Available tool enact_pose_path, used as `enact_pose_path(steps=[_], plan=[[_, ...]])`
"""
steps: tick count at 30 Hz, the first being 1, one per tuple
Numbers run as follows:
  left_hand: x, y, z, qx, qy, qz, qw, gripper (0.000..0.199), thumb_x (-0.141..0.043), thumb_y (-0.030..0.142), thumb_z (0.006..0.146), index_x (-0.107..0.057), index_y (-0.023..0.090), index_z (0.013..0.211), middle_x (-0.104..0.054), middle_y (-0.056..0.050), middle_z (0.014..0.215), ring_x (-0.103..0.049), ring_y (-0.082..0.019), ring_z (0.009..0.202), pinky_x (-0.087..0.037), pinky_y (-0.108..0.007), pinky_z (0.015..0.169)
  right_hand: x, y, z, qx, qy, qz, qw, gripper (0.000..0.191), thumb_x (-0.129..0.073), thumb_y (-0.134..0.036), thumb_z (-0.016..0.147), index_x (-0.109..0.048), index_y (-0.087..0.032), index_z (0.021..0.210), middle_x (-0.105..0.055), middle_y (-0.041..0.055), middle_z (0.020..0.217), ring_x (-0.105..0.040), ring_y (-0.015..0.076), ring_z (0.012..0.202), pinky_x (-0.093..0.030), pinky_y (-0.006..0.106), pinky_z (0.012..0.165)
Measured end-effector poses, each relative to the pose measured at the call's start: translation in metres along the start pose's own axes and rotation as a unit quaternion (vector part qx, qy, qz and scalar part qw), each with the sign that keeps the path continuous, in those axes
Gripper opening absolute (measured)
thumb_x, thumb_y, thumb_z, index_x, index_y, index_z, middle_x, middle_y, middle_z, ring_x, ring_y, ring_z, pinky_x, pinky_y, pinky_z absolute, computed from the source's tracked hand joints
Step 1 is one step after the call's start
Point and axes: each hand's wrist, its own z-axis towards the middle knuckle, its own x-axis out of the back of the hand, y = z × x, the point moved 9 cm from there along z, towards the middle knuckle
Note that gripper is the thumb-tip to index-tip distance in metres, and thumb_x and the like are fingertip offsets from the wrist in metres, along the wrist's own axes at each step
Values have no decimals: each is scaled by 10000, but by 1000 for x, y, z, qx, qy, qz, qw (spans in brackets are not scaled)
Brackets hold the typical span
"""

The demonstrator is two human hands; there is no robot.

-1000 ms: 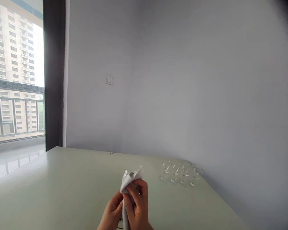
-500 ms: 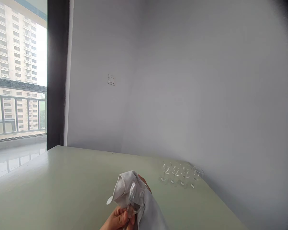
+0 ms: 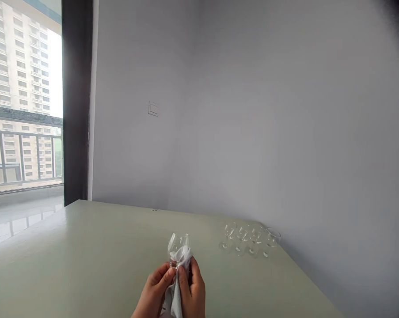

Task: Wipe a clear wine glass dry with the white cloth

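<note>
On the left, the window (image 3: 23,101) with the balcony railing and the dark frame (image 3: 76,101) sits almost as before; the view has only shifted a little. The pale table (image 3: 70,256) fills the lower part of the picture. Near its front edge, the left hand (image 3: 153,295) is now more visible than half a second ago, when only its fingers showed at the bottom; its thumb and fingers are closed around the lower part of a small clear glass (image 3: 178,247), just under the bowl. The glass now stands upright with its rim free above the hands, whereas before it was tilted and wrapped in the cloth. The white cloth (image 3: 176,291) is no longer spread wide over the right side; it is gathered, one part pushed inside the bowl of the glass and the rest hanging down between the two hands. The right hand (image 3: 193,291), before hidden under the cloth, is now in view and its fingers are clenched on the cloth, just beside the glass. Further right, a row of small stemmed glasses (image 3: 248,240) stands on the table near the grey wall (image 3: 285,132), in the same place as earlier and well apart from the hands.
</note>
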Motion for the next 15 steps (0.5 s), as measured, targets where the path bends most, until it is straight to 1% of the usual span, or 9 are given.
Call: enact_pose_path(steps=[2,4,7,9,10,12,13,15], plan=[[1,6,1,-50,6,63,997,332,-731,451,632,-674,159,781,-581,18,579,-514,-114,557,-402,-206,568,7,-12,1,59,25,-36,997,288,-492,-382,858,-522,-217,1093,-610,54,961,-579,189,864,-461,298,759],[1,8,0,-92,10,134,987,362,-701,501,640,-663,155,740,-546,28,560,-470,-104,537,-378,-196,535,14,-31,4,127,41,-67,989,251,-467,-326,877,-520,-230,1103,-556,51,957,-549,182,873,-454,297,750],[1,7,-1,-111,18,221,969,448,-613,605,665,-628,157,676,-468,38,512,-396,-95,480,-341,-194,461,16,-58,8,208,45,-125,969,259,-425,-281,896,-571,-249,1107,-514,56,917,-531,174,816,-446,292,701],[2,11,-5,-125,33,249,960,504,-526,662,693,-610,168,640,-457,26,505,-389,-109,474,-344,-209,449,8,-70,5,249,31,-187,950,270,-422,-284,894,-619,-277,1079,-512,54,869,-522,170,736,-429,289,632],[3,16,-7,-141,44,258,955,521,-497,676,701,-599,173,610,-456,19,500,-388,-117,477,-347,-218,452,3,-73,3,266,28,-222,938,263,-437,-285,887,-640,-298,1054,-519,53,849,-517,175,715,-416,297,616],[5,29,-13,-173,69,261,947,530,-497,685,692,-576,182,545,-465,7,494,-384,-129,487,-351,-233,468,-9,-74,-5,290,29,-284,914,235,-494,-284,860,-661,-342,1014,-547,53,830,-516,199,716,-400,327,623],[6,34,-15,-179,80,255,947,532,-505,689,681,-566,186,521,-468,4,487,-382,-134,489,-352,-239,473,-14,-72,-8,289,30,-300,909,204,-531,-289,842,-668,-347,982,-559,49,806,-516,207,710,-398,337,624],[10,39,-18,-168,96,235,953,543,-504,707,664,-569,189,516,-482,-3,479,-397,-150,501,-363,-254,488,-20,-61,-12,261,31,-302,916,103,-602,-324,804,-674,-312,876,-563,38,731,-518,204,662,-408,335,600]])
